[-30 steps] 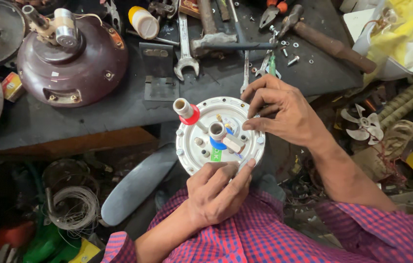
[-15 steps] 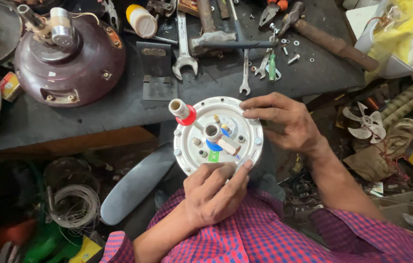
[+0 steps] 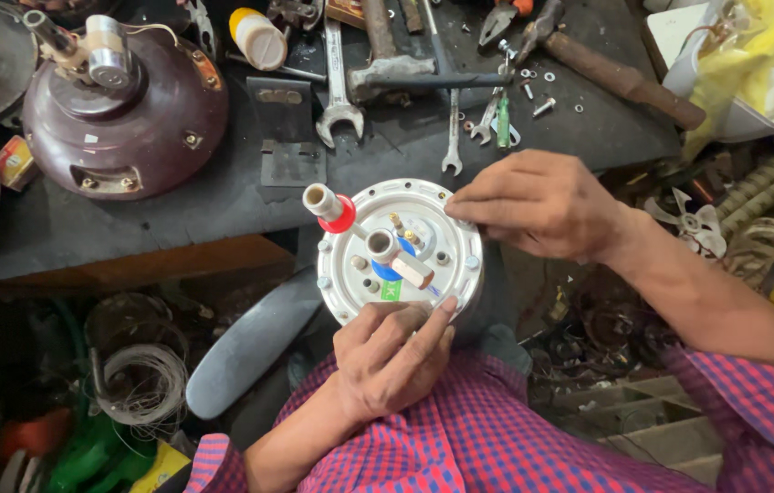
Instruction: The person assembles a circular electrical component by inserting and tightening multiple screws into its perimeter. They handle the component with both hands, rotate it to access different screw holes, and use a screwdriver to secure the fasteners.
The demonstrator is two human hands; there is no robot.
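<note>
A person in a red and blue checked shirt holds a round white fan motor housing (image 3: 401,251) against their lap, just at the near edge of the dark counter (image 3: 223,196). The left hand (image 3: 392,356) grips the housing's near rim, its grip clamped on the edge with the thumb lying over the top face. The right hand (image 3: 542,201) rests over the far right rim, fingers curled together and pressing on the housing's edge. From the top face a short shaft (image 3: 396,256) sticks up at the centre, and a tan tube with a red collar (image 3: 328,205) leans out at the upper left. On the counter beyond lie a maroon fan motor (image 3: 122,114), open-ended spanners (image 3: 337,100), a hammer (image 3: 606,73) and loose washers. A grey fan blade (image 3: 255,342) sits below the counter, near a coil of wire (image 3: 141,383)
</note>
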